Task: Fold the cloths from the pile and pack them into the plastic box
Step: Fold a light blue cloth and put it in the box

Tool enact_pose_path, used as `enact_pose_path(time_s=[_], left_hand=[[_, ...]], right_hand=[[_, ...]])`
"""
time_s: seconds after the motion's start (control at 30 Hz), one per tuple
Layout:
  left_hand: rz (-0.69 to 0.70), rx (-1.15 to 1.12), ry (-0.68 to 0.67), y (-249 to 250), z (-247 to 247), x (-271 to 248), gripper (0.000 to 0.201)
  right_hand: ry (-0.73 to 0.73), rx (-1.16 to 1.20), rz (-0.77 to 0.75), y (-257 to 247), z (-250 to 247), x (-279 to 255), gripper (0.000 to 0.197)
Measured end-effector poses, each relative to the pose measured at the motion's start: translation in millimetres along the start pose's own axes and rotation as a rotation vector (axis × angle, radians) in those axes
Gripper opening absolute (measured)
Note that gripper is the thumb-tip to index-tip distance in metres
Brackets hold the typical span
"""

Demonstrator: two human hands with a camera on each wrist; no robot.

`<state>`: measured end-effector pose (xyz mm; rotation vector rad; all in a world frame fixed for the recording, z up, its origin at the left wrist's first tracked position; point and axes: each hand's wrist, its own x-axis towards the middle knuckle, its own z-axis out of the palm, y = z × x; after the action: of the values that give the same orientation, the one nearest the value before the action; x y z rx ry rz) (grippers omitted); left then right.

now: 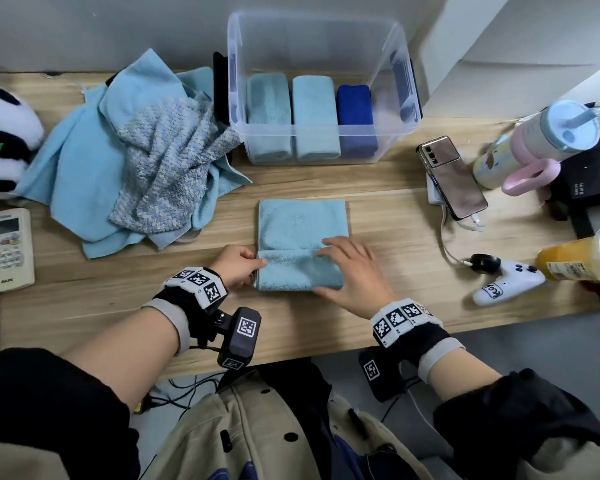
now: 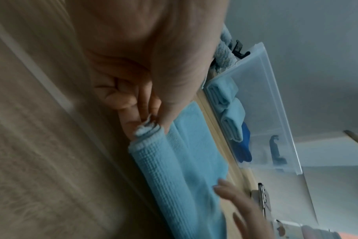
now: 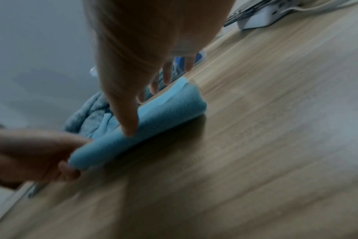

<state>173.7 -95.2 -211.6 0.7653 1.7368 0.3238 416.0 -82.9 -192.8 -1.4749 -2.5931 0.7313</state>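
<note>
A light blue cloth (image 1: 302,226) lies on the wooden table in front of me, its near edge turned over into a roll (image 1: 291,271). My left hand (image 1: 238,266) pinches the roll's left end (image 2: 147,129). My right hand (image 1: 347,268) lies on the roll's right part with fingers spread and nearly straight (image 3: 129,116). Behind the cloth stands the clear plastic box (image 1: 392,64), holding two light blue rolled cloths (image 1: 314,116) and a dark blue one (image 1: 355,119). The pile of unfolded cloths (image 1: 136,150) sits to the left of the box.
A phone (image 1: 454,178) on a charger lies right of the cloth, with a tumbler (image 1: 541,143), a white game controller (image 1: 506,282) and an orange bottle (image 1: 582,258) further right. A remote control (image 1: 9,249) and a panda plush (image 1: 0,140) are at the left.
</note>
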Motion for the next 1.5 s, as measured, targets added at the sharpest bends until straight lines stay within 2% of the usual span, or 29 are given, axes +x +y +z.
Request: enact_pose_path(time_s=[0.07,0.13,0.17,0.23,0.27,0.3,0.37,0.43,0.53,0.63,0.73,0.87,0.93,1.03,1.1,1.2,1.3,1.37,1.43,1.5], left_hand=[[-0.063,-0.028,-0.047,3,-3,-3,0.020],[-0.041,-0.049,-0.006,5,-6,-5,0.018],[0.032,-0.038,0.058,6,-7,-7,0.020],[0.267,0.002,0.155,7,-11,-10,0.029],[0.371,0.050,0.130,8,-13,-13,0.032],[0.442,0.129,0.043,9,-16,-17,0.038],[0.495,0.305,-0.168,8,-17,-22,0.052],[0.509,0.360,-0.223,4,-16,-20,0.054],[0.443,0.178,-0.075,-2,-12,-8,0.030],[0.359,0.158,0.044,-4,-11,2,0.029],[0.285,0.123,0.108,-3,-5,11,0.031],[0.232,0.084,0.160,4,-2,19,0.037],[0.232,0.117,0.192,7,-2,21,0.038],[0.215,0.209,0.228,10,-3,24,0.040],[0.212,0.227,0.237,12,-4,25,0.036],[0.214,0.122,0.273,14,-4,23,0.023],[0.176,-0.085,0.325,17,-4,17,0.028],[0.129,-0.229,0.313,16,-4,13,0.034],[0.084,-0.311,0.264,16,-1,9,0.036],[0.037,-0.337,0.210,14,0,4,0.036]], right_hand=[[-0.123,-0.082,-0.056,1,6,-2,0.057],[-0.130,-0.051,-0.039,1,8,-3,0.053],[-0.109,-0.012,-0.019,0,7,-2,0.050],[-0.098,0.053,0.019,-2,3,2,0.044],[-0.127,0.078,0.036,-2,0,5,0.041],[-0.166,0.107,0.047,-2,-4,8,0.038],[-0.240,0.183,0.091,0,-11,16,0.033],[-0.276,0.258,0.155,5,-15,22,0.030],[-0.183,0.415,0.274,15,-15,26,0.032],[-0.033,0.571,0.405,22,-12,27,0.041],[0.016,0.692,0.502,28,-3,29,0.037],[0.046,0.623,0.586,32,9,37,0.021],[0.082,0.570,0.625,29,9,41,0.027],[0.108,0.498,0.646,26,10,44,0.047],[0.072,0.460,0.637,24,9,44,0.056],[0.007,0.378,0.637,19,5,43,0.042],[-0.043,0.286,0.667,12,2,40,0.035],[-0.172,0.314,0.659,3,1,33,0.030],[-0.392,0.403,0.616,-5,-1,24,0.025],[-0.531,0.402,0.570,-12,-7,18,0.037]])
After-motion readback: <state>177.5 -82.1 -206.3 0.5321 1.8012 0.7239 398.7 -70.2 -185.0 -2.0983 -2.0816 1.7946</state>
